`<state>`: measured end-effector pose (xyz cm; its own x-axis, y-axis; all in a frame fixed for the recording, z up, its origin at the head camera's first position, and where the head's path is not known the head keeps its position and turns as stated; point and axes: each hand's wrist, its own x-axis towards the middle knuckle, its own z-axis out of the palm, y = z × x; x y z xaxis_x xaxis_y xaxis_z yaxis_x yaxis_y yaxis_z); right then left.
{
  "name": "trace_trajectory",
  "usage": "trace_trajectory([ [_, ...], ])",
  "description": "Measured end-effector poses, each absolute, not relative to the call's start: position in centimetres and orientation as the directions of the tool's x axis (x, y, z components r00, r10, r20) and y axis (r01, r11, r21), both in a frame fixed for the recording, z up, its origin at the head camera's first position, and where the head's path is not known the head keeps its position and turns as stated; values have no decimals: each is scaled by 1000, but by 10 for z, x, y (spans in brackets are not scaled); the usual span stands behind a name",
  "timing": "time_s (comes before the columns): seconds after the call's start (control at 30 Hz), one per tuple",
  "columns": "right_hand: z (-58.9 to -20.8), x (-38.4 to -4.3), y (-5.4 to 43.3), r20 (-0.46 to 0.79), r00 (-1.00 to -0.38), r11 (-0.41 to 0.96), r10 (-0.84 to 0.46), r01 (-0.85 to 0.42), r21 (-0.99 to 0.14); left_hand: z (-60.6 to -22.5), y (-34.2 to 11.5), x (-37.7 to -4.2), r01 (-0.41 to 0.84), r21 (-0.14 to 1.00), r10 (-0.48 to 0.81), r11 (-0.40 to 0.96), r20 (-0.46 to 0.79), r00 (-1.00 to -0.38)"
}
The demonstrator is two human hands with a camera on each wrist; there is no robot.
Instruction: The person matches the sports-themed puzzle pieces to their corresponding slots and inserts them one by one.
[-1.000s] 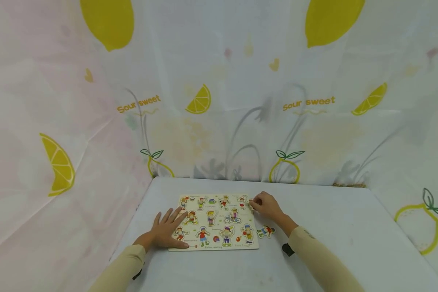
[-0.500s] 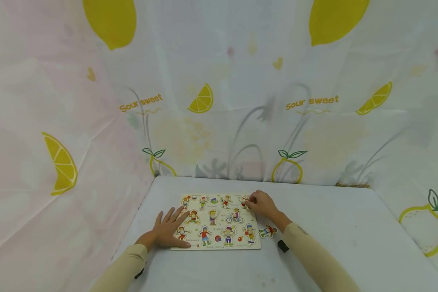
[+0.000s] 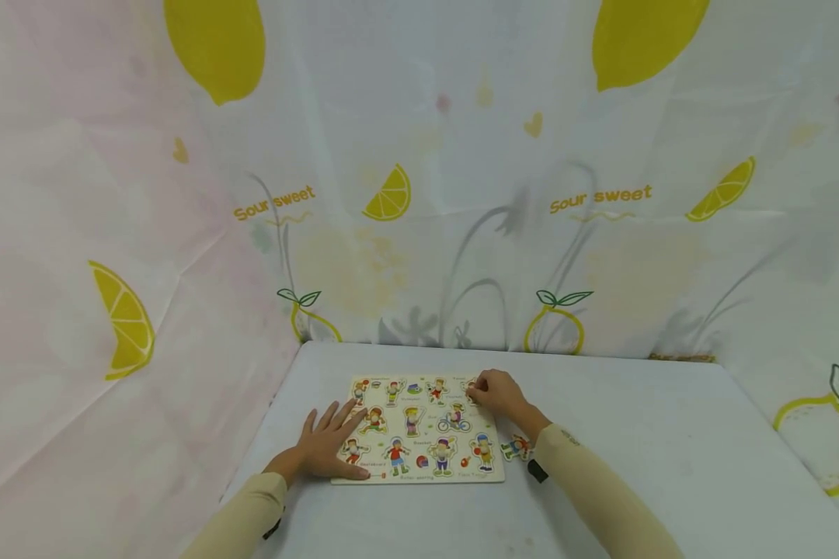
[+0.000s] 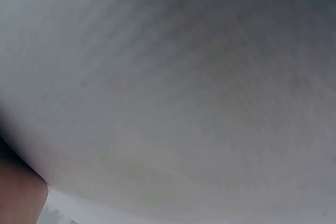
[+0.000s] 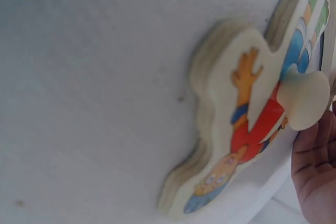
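Observation:
A wooden knob puzzle board [image 3: 391, 419] with several sports figures lies on the white table. My left hand [image 3: 328, 446] rests on the board's left side, fingers spread. At the top right corner my right hand [image 3: 498, 394] pinches a small figure puzzle piece [image 3: 471, 384], mostly hidden behind the fingers. A loose puzzle piece in a red shirt [image 3: 516, 446] lies on the table beside the board's right edge, under the right wrist. In the right wrist view this red-shirted piece [image 5: 252, 124] shows its round pale knob, with part of the right hand [image 5: 317, 171] beyond it.
White cloth covers the table [image 3: 622, 435]. A lemon-printed curtain [image 3: 419, 264] hangs behind the table and along its sides. The left wrist view is mostly blurred pale cloth [image 4: 173, 129].
My right hand has moved left with its piece, from beside the board's right edge onto the top right corner. The left hand keeps its place on the board. The head view has shifted slightly.

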<state>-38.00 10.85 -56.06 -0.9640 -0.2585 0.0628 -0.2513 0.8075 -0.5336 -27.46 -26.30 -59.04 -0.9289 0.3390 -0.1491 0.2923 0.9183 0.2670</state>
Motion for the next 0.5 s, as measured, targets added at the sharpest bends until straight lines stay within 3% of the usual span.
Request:
trace_trajectory([
  [0.5, -567, -389, 117, 19, -962, 695, -273, -211, -688, -589, -263, -273, 278, 274, 328, 921, -157, -932],
])
